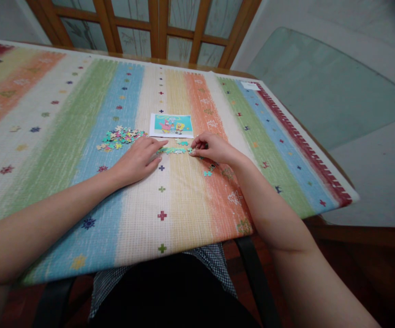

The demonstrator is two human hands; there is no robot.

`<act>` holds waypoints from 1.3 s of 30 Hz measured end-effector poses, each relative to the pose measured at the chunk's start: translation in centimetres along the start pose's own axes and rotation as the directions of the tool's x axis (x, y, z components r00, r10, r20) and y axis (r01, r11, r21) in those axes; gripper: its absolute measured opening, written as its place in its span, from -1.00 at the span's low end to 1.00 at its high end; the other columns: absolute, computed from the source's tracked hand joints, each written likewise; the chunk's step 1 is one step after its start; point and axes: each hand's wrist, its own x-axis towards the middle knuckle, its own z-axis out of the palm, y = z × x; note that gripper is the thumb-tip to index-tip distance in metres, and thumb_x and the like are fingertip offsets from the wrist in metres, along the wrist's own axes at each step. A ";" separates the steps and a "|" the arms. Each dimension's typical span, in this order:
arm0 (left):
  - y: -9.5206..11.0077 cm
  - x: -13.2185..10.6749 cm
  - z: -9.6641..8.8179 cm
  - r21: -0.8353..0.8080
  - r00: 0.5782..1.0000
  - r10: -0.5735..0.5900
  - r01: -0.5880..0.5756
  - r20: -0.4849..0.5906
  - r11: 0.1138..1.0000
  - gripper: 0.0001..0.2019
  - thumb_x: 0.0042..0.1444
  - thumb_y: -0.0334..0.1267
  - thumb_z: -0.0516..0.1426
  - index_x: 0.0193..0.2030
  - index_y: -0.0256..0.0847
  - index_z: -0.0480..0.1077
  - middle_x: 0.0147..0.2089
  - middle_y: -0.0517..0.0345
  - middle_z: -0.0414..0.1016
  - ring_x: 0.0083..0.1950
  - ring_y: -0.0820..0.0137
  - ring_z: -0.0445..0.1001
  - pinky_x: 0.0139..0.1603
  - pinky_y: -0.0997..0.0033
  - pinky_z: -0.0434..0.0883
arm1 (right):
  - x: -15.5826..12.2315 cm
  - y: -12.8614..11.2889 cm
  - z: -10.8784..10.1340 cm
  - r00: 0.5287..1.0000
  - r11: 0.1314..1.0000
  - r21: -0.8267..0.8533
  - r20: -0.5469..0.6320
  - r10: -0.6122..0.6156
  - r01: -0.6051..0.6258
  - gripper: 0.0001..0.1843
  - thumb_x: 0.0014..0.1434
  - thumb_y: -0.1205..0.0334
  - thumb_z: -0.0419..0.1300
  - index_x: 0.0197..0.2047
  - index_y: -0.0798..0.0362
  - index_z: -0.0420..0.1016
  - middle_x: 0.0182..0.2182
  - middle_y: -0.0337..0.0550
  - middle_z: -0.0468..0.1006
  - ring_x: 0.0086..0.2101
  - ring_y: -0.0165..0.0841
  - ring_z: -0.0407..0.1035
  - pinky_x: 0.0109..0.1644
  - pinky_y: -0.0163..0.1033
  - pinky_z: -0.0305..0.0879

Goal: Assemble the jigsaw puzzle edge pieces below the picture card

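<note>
A joined strip of jigsaw puzzle pieces (174, 151) lies on the striped cloth between my hands. My left hand (142, 158) rests at its left end, fingers stretched out and apart. My right hand (211, 148) is closed in a pinch on a small puzzle piece (190, 151) at the strip's right end; whether that piece is locked in, I cannot tell. Just above the strip sits a short teal puzzle section (182, 142). Beyond it lies a printed picture card (173, 125) with cartoon figures on a blue-green ground. A loose teal piece (207, 173) is below my right hand.
A heap of loose puzzle pieces (121, 136) lies left of the card, beyond my left hand. The striped tablecloth (187, 196) covers the table. A small white paper (250, 86) lies near the far right corner. Dark chair arms (257, 278) flank my lap.
</note>
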 end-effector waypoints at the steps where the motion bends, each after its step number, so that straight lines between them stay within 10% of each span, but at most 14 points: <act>1: 0.0 0.0 0.0 0.003 1.000 0.001 -0.001 -0.001 1.000 -0.55 0.43 -0.21 0.02 0.39 -0.28 0.27 0.21 -0.19 0.44 0.24 0.07 0.36 0.37 -0.05 0.25 | 0.0 -0.1 0.1 1.000 1.000 0.004 0.002 -0.002 0.002 -0.84 0.09 0.23 0.44 -0.26 0.02 0.57 -0.32 -0.14 0.60 -0.31 -0.33 0.46 -0.15 -0.18 0.47; 39: 0.1 0.1 0.0 -0.013 1.000 -0.013 0.013 0.023 1.000 -0.54 0.42 -0.19 0.01 0.40 -0.24 0.28 0.22 -0.18 0.43 0.26 0.05 0.33 0.38 -0.08 0.23 | -0.4 -2.0 0.6 0.995 0.969 -0.235 -0.051 -0.088 0.074 -0.88 0.24 0.20 0.36 -0.17 -0.04 0.73 -0.20 -0.06 0.50 -0.20 -0.25 0.41 -0.03 -0.12 0.33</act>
